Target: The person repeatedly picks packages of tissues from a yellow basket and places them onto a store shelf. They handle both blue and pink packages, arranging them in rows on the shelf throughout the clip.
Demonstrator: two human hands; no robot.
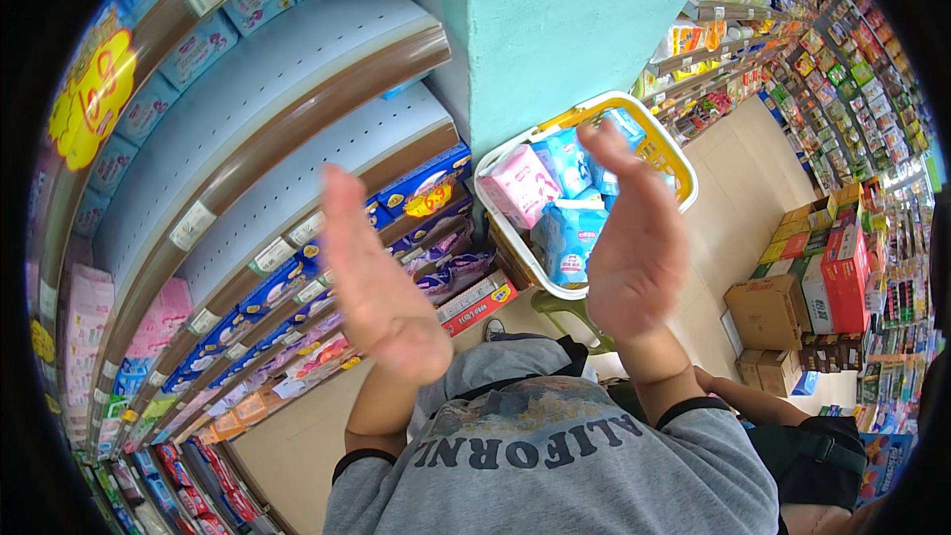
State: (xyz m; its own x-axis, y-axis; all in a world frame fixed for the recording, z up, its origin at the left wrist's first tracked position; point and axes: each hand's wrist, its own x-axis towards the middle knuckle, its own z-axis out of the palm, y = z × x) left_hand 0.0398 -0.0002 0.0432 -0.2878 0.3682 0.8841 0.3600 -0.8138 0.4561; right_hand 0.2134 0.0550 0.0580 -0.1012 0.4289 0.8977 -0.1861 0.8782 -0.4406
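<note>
Both my hands are raised in front of me, palms turned toward each other, blurred, holding nothing. My left hand [371, 275] is in front of the shelving's lower tiers, fingers extended. My right hand [639, 245] is in front of a white-rimmed yellow plastic basket [661, 145] and hides part of it. In the basket lie a pink soft pack [520, 186] and several blue soft packs [572, 234], which look like sanitary pads. Part of a green stool [568, 312] shows under the basket.
At left, curved metal shelving [297, 74] holds blue packs [197, 48] and pink packs [89, 327]. A turquoise pillar [572, 30] rises behind the basket. Stacked cardboard boxes [765, 312] stand at right. Close at my right is another person's arm [750, 394].
</note>
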